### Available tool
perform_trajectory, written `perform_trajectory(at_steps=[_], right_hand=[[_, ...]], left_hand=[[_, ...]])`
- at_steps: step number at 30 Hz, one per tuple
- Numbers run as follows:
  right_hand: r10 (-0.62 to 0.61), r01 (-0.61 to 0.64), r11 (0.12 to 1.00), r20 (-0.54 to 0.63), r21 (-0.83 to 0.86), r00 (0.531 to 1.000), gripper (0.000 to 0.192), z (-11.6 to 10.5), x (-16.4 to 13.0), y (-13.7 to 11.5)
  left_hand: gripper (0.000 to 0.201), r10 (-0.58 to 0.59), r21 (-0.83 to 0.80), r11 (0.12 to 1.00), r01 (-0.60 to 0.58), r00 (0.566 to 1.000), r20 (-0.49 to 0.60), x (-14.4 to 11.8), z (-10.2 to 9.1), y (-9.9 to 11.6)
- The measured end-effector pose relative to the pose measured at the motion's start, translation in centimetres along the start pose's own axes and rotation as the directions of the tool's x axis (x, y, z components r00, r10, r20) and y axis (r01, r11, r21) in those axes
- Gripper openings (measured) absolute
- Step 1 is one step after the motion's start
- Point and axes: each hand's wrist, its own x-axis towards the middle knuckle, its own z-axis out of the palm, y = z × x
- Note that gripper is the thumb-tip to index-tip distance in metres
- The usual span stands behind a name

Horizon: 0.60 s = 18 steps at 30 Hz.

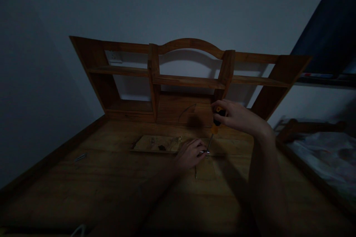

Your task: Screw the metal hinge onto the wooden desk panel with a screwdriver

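My right hand (226, 113) is closed round the black and yellow handle of a screwdriver (215, 129). The screwdriver stands nearly upright, its shaft pointing down at a small shiny metal piece (205, 152) on the wooden desk. My left hand (191, 152) rests low on the desk, its fingers closed on that metal piece beside the screwdriver's tip; its exact kind is too small and dark to make out. Just left of my left hand lies a flat, worn wooden board (157, 144) with a dark spot and a rough right end.
A wooden shelf unit (189, 81) stands along the back of the desk (111, 177) against the wall. A small light metal object (81, 157) lies at the left. A bed with pale bedding (322, 155) is at the right. The room is dim.
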Motion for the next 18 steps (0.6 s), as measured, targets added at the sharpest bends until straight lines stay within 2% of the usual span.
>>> perform_trajectory(at_steps=[5,9,15,18], right_hand=[[0.016,-0.016,1.000,0.007,0.006,1.000,0.026,0.16,-0.17,-0.30],[0.087,-0.087,0.994,-0.004,-0.068,0.996,0.033,0.42,0.10,-0.65],[-0.028,0.028,1.000,-0.015,0.000,0.999,0.026,0.74,0.25,-0.67],[-0.010,0.010,1.000,-0.007,0.001,1.000,0.023,0.84,0.16,-0.55]], left_hand=[[0.016,-0.004,0.016,1.000,0.005,1.000,-0.006,0.04,0.00,0.02],[0.016,0.006,0.013,1.000,-0.006,1.000,0.005,0.08,-0.08,0.04],[0.014,0.011,0.019,1.000,-0.011,1.000,-0.007,0.04,0.01,0.02],[0.014,0.010,0.021,1.000,-0.009,1.000,-0.017,0.01,0.05,0.03]])
